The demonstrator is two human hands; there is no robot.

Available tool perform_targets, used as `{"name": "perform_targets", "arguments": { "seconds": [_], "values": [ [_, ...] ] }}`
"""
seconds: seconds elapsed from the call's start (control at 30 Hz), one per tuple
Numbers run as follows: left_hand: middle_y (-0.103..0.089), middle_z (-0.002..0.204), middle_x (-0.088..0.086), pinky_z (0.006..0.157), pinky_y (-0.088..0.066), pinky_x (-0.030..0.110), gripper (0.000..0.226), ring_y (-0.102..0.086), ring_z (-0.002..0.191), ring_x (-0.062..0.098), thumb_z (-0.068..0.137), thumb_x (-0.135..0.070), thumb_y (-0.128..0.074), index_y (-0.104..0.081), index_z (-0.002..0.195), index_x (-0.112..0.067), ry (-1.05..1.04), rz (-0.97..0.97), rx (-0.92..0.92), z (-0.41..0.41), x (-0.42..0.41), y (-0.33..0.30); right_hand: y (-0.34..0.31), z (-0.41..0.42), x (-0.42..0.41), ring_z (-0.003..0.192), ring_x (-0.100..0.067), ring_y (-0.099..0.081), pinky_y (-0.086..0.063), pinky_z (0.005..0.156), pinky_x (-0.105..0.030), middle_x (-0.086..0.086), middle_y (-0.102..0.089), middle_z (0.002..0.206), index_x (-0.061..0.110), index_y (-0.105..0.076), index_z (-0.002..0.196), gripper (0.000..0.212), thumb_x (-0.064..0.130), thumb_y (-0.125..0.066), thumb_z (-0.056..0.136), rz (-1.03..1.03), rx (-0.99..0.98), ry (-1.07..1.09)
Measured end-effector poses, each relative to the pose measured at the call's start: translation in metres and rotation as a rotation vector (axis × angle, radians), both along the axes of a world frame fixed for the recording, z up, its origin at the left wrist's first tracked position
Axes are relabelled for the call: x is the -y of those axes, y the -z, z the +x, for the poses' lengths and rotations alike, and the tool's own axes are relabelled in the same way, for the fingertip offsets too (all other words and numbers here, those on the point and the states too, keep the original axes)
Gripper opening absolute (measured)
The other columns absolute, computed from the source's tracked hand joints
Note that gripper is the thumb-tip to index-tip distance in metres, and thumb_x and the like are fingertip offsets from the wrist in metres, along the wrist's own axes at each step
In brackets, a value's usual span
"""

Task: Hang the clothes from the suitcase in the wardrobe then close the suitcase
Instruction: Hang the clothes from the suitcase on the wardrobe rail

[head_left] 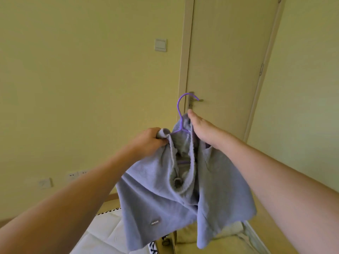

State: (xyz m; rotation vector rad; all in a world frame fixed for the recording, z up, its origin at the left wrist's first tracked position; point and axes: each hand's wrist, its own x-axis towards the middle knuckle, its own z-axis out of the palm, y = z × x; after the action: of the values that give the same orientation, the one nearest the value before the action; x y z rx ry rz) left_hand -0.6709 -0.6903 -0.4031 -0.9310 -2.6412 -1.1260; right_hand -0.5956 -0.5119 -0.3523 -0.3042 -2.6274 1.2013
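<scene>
garment point(157, 195): soft matt cloth, grey-lilac, fuzzy nap, small woven label | hanger point(180, 114): smooth purple, plastic-looking, slight sheen | door point(225, 57): smooth matt painted panel | handle point(194, 99): brushed metal, dull shine | wall point(82, 88): flat matt paint | light switch point(160, 44): smooth plastic plate | bed sheet point(102, 235): white cloth, creased, matt

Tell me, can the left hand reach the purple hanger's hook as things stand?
Probably yes: the hook stands free above the grey garment, but the left hand grips the cloth and must release it first.
</scene>
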Motion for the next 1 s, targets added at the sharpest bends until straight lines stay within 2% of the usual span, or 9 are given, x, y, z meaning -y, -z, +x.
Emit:
{"name": "perform_targets", "arguments": {
  "seconds": [0.07,0.23,0.33,0.43,0.5,0.57,0.67,0.83,1.0],
  "values": [
    [-0.068,0.091,0.000,0.084,-0.050,0.038,0.009,-0.061,0.089,0.020,0.087,-0.021,-0.064,-0.067,0.095,-0.015,0.131,-0.039,0.032,0.006,-0.023,-0.011,-0.001,0.017,-0.018,0.123,-0.028,-0.052,-0.035,0.101,-0.037,-0.007,-0.061,0.124,0.027,-0.051,0.136,0.070,0.064,-0.007,0.097,0.174,0.017,0.052],
    [-0.063,0.096,0.002,0.075,-0.042,0.031,0.018,-0.054,0.086,0.017,0.086,-0.017,-0.067,-0.059,0.102,-0.011,0.322,-0.081,-0.006,0.032,-0.076,-0.051,-0.015,0.060,-0.056,0.140,-0.022,-0.035,-0.021,0.113,-0.035,-0.004,-0.041,0.149,0.023,-0.036,0.149,0.064,0.057,-0.009,0.101,0.066,0.026,0.165],
    [-0.059,0.096,0.004,0.069,-0.043,0.032,0.041,-0.053,0.085,0.018,0.069,-0.019,-0.074,-0.050,0.103,-0.019,0.345,0.036,0.164,0.047,-0.109,-0.079,-0.031,0.091,-0.079,0.108,-0.018,-0.047,-0.033,0.103,-0.041,0.003,-0.051,0.108,0.033,-0.058,0.101,0.041,0.050,-0.021,0.100,-0.115,-0.014,0.231],
    [-0.055,0.095,0.006,0.064,-0.040,0.029,0.046,-0.052,0.084,0.022,0.054,-0.019,-0.069,-0.050,0.095,-0.021,0.385,0.108,0.255,0.074,-0.142,-0.105,-0.047,0.134,-0.091,0.082,-0.021,-0.045,-0.036,0.080,-0.036,-0.002,-0.048,0.078,0.025,-0.051,0.063,0.019,0.032,-0.044,0.079,-0.312,-0.084,0.278],
    [-0.054,0.086,0.008,0.063,-0.043,0.028,0.035,-0.051,0.074,0.023,0.057,-0.013,-0.069,-0.054,0.088,-0.016,0.444,0.158,0.321,0.097,-0.163,-0.117,-0.055,0.168,-0.100,0.080,-0.024,-0.039,-0.030,0.076,-0.038,-0.006,-0.042,0.077,0.025,-0.047,0.059,0.008,0.022,-0.052,0.054,-0.348,-0.106,0.286],
    [-0.057,0.078,0.013,0.066,-0.048,0.037,0.030,-0.055,0.069,0.026,0.049,-0.013,-0.067,-0.057,0.076,-0.015,0.538,0.195,0.364,0.125,-0.184,-0.126,-0.060,0.203,-0.115,0.082,-0.025,-0.040,-0.029,0.076,-0.041,-0.007,-0.046,0.087,0.020,-0.052,0.076,0.037,0.019,-0.057,0.039,-0.344,-0.124,0.321],
    [-0.055,0.069,0.010,0.065,-0.044,0.037,0.023,-0.053,0.067,0.021,0.049,-0.007,-0.070,-0.058,0.066,-0.017,0.703,0.248,0.339,0.181,-0.215,-0.128,-0.069,0.269,-0.131,0.078,-0.028,-0.056,-0.049,0.072,-0.035,-0.015,-0.057,0.085,0.010,-0.057,0.094,0.033,0.001,-0.053,0.062,-0.413,-0.142,0.391],
    [-0.057,0.066,0.003,0.063,-0.041,0.027,0.023,-0.050,0.064,0.015,0.069,0.007,-0.074,-0.062,0.069,-0.014,0.963,0.280,0.188,0.287,-0.260,-0.130,-0.076,0.391,-0.162,0.088,-0.031,-0.059,-0.052,0.078,-0.037,-0.018,-0.059,0.100,0.009,-0.060,0.105,0.036,-0.004,-0.047,0.074,-0.464,-0.074,0.540],
    [-0.044,0.048,-0.014,0.050,-0.031,0.016,0.023,-0.037,0.046,-0.001,0.068,-0.005,-0.082,-0.066,0.069,-0.022,1.068,0.346,0.089,0.383,-0.313,-0.128,-0.083,0.498,-0.176,0.074,-0.030,-0.067,-0.059,0.063,-0.035,-0.017,-0.069,0.089,0.006,-0.067,0.099,0.029,-0.003,-0.043,0.084,-0.526,-0.073,0.675]
  ]
}}
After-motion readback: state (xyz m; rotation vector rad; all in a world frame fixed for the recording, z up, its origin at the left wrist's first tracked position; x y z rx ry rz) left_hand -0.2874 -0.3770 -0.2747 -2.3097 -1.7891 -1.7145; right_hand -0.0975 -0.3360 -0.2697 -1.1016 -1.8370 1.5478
